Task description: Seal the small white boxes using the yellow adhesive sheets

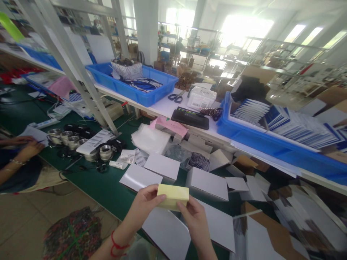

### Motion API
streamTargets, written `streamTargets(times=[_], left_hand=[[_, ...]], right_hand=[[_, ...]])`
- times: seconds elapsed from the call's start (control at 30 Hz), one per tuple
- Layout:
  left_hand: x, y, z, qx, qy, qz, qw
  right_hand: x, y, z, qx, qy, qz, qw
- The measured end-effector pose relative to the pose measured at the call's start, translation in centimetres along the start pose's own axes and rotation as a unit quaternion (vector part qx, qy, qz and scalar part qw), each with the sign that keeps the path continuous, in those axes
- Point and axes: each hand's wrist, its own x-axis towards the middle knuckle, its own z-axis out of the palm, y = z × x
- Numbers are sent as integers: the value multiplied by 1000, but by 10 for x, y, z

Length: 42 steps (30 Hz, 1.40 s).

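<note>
A small pale yellow box (173, 193) is held up between my two hands, above white boxes on the green bench. My left hand (148, 200), with a red cord on its wrist, grips the box's left end with the thumb on the front. At the right end my right hand (193, 213) closes on it, thumb pressed to the lower front. A flat white box (166, 233) lies beneath my hands. Just beyond them are a closed white box (207, 182) and another white box (162, 166). What the yellow box contains is hidden.
Metal cylindrical parts (105, 152) with black cables sit on the left of the bench. A co-worker's hand (32, 150) holds paper at far left. On the shelf stand a blue tray (146, 99) of cables, scissors (176, 96) and a blue bin (260, 139) of booklets. Open cartons crowd the right.
</note>
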Motion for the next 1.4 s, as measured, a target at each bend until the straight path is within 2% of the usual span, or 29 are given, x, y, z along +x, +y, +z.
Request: streamTargets(times=[0.13, 0.2, 0.27, 0.33, 0.4, 0.5, 0.6, 0.7, 0.77, 0.8, 0.87, 0.93, 1.0, 1.07, 1.13, 1.27, 1.4], left_hand=[[1, 5, 4, -63, 46, -8, 997], [4, 9, 6, -100, 75, -13, 992], [5, 12, 5, -107, 76, -14, 991], [4, 13, 4, -71, 30, -7, 997], [-1, 12, 1, -5, -43, 11, 999], [-10, 6, -3, 81, -118, 23, 989], [-15, 2, -4, 81, -129, 8, 988], [-15, 3, -3, 67, -84, -4, 994], [-14, 4, -2, 68, -42, -6, 997], [-13, 5, -1, 64, -26, -7, 998], [-12, 5, 0, 44, -8, -17, 999], [-10, 3, 2, 17, -4, -29, 999], [-8, 3, 5, -7, -1, -40, 999], [-6, 4, 10, -16, 14, -47, 999], [-5, 7, 15, -2, 40, -51, 998], [-3, 11, 22, 49, 91, -40, 994], [-2, 10, 26, 86, 124, -5, 989]], right_hand=[[-5, -13, -3, 40, -37, 32, 998], [-7, -18, -4, 54, -87, 72, 992], [-7, -20, -4, 86, -106, 123, 983], [-5, -19, -2, 138, -57, 156, 976], [-1, -18, 0, 187, 24, 172, 967], [8, -16, 1, 221, 99, 186, 952], [15, -14, -1, 215, 108, 181, 954], [20, -12, -10, 120, 99, 170, 973], [21, -12, -17, -23, 144, 115, 983], [20, -14, -20, -105, 180, 61, 976], [16, -20, -24, -243, 235, -77, 938], [7, -30, -22, -318, 213, -202, 902], [-3, -40, -16, -348, 138, -277, 885], [-12, -49, -10, -358, 70, -317, 875], [-18, -54, -5, -374, 34, -337, 863], [-22, -54, 1, -415, 3, -351, 840], [-18, -46, 5, -465, 3, -353, 812]])
